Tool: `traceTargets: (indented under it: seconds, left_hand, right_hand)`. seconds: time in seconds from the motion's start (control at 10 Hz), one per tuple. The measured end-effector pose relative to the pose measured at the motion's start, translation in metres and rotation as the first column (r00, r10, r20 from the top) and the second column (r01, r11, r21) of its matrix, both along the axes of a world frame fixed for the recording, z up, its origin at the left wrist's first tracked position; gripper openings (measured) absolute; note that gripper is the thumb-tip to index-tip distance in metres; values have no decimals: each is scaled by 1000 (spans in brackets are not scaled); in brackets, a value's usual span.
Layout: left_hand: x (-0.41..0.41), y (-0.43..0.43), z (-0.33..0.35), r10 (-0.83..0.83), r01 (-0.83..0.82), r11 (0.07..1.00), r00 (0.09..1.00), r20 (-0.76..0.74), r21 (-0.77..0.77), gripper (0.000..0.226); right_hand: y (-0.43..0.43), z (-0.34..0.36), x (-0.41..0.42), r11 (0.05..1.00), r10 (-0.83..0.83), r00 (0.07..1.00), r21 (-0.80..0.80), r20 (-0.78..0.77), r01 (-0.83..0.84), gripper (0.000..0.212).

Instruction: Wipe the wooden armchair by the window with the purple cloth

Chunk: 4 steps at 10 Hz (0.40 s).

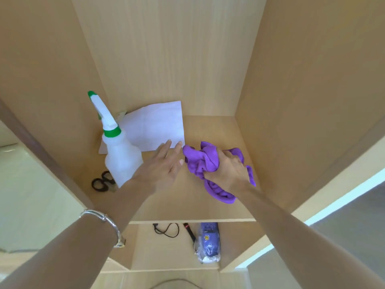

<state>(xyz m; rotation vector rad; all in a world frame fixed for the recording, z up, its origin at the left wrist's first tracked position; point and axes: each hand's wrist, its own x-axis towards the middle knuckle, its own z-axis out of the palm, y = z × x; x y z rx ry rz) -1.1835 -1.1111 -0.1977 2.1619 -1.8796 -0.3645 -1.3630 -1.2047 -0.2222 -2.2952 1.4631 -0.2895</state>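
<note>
Cabinet [291,80]: pale wood, open-fronted, enclosing both your hands.

Upper shelf [208,126]: the board beneath your hands, carrying most items.

Lower shelf [156,253]: below your forearms, nearer to you.

Sheet of white paper [156,126]: flat on the upper shelf, just beyond your left hand, whose fingertips reach its near edge.

Spray bottle [123,159]: translucent white with green collar and nozzle tip, upright, just left of your left hand.

Purple cloth [200,161]: bunched on the upper shelf, gripped by your right hand, with folds spilling out either side of the fist.

Right hand [229,170]: fingers curled tightly around the cloth.

Left hand [162,165]: fingers straight and spread, holding nothing, just left of the cloth.

Purple packet in clear wrap [208,240]: on the lower shelf, under your right forearm.

Black-handled scissors [102,182]: lying flat, left of your left wrist, beside the bottle's base.

Black cord [166,229]: looped on the lower shelf, left of the packet.

Silver bracelet [104,220]: around your left forearm.
</note>
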Motion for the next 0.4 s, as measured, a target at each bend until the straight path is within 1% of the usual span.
traceTargets:
  seconds: [0.1,0.2,0.3,0.4]
  left_hand:
    - [-2,10,-27,-25,24,998,999,25,63,56]
    - [2,13,-41,-9,11,990,1000,-13,137,57]
    - [2,11,-30,21,-13,989,998,-52,146,57]
    - [-3,9,-4,-1,8,993,998,-58,121,56]
  right_hand:
    - [7,-34,0,1000,-5,999,-28,-52,3,65]
    - [6,-39,-1,999,-24,999,-45,-36,23,67]
    - [-1,-27,-7,1000,26,1000,-1,-11,-26,87]
    - [0,-7,-14,996,45,999,76,5,-45,110]
